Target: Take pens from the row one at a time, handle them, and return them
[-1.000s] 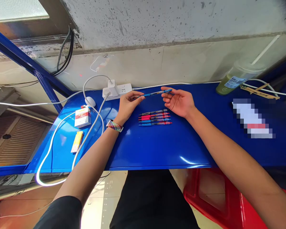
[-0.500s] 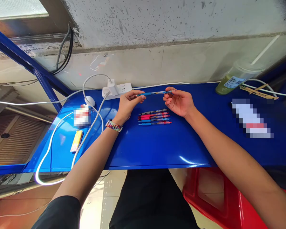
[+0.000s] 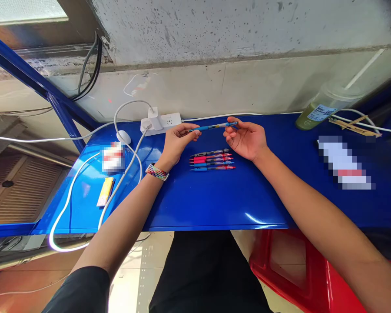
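Both hands hold one blue pen (image 3: pixel 213 127) level above the blue table (image 3: pixel 215 200). My left hand (image 3: pixel 177 141) pinches its left end. My right hand (image 3: pixel 246 138) pinches its right end between thumb and fingers. Just below the hands, several pens (image 3: pixel 211 160) lie side by side on the table, one black, the others red and blue. A beaded band (image 3: pixel 157 172) sits on my left wrist.
A white power strip (image 3: pixel 161 122) with a plugged charger lies at the table's back, its white cables (image 3: pixel 120 174) looping left. A small box (image 3: pixel 112 158), a yellow lighter (image 3: pixel 105 191), a green drink cup (image 3: pixel 322 109) and a red stool (image 3: pixel 289 269) are nearby.
My right hand has closed from spread fingers into a pinch on the pen's right end. The pen has stayed nearly level between both hands.
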A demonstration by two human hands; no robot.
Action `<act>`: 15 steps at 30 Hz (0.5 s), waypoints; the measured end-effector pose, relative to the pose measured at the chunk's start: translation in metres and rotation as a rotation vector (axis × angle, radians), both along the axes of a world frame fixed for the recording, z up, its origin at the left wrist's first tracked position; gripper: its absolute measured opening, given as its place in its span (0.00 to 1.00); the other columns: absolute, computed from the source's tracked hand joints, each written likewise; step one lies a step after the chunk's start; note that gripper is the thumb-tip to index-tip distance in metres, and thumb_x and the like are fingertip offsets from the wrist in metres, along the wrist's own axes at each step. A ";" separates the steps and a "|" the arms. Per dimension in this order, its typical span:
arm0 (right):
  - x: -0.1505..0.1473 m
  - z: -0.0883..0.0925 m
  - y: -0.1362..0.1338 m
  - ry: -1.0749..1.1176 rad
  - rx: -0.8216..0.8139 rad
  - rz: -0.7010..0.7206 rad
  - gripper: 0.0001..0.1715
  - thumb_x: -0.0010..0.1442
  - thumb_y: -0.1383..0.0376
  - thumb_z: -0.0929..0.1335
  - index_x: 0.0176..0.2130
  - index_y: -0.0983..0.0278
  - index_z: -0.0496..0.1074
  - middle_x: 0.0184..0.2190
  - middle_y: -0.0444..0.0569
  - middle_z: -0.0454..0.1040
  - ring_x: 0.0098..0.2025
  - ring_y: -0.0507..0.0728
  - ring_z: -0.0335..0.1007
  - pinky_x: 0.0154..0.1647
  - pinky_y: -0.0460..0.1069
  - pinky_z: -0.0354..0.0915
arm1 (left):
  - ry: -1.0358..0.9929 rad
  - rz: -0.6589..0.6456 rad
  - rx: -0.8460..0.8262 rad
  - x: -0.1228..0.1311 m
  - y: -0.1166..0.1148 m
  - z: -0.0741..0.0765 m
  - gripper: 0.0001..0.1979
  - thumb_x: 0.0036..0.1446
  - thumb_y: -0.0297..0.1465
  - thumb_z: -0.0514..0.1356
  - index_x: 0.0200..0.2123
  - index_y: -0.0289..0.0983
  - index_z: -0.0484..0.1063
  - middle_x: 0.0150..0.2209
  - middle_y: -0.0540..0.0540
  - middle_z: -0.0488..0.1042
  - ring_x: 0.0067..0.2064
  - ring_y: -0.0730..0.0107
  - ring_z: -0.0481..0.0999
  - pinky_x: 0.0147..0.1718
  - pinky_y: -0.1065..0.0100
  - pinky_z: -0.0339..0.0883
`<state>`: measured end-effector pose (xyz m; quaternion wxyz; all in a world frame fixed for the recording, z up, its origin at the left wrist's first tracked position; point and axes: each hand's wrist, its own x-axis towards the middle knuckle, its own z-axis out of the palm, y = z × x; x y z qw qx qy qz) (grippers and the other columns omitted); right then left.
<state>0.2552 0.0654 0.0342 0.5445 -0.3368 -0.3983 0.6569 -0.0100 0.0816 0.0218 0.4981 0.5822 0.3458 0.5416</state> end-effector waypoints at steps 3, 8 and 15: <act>0.000 -0.001 0.000 0.023 0.002 0.005 0.12 0.59 0.56 0.77 0.42 0.57 0.80 0.30 0.44 0.79 0.30 0.54 0.73 0.44 0.55 0.83 | -0.005 0.005 -0.007 0.000 0.000 0.000 0.12 0.57 0.36 0.79 0.43 0.38 0.88 0.36 0.46 0.87 0.38 0.68 0.85 0.43 0.64 0.82; 0.001 0.000 -0.002 0.076 -0.010 0.034 0.15 0.57 0.57 0.78 0.44 0.57 0.82 0.32 0.45 0.82 0.31 0.54 0.74 0.46 0.55 0.84 | 0.011 0.022 -0.017 0.000 0.000 0.001 0.11 0.58 0.36 0.78 0.42 0.39 0.88 0.37 0.45 0.88 0.37 0.69 0.85 0.43 0.64 0.82; 0.001 -0.001 -0.001 0.001 0.011 -0.008 0.12 0.58 0.57 0.77 0.43 0.57 0.81 0.30 0.44 0.81 0.30 0.55 0.76 0.45 0.55 0.85 | 0.000 0.009 -0.025 0.000 -0.001 0.002 0.11 0.58 0.35 0.78 0.42 0.38 0.88 0.36 0.45 0.88 0.34 0.72 0.82 0.40 0.67 0.80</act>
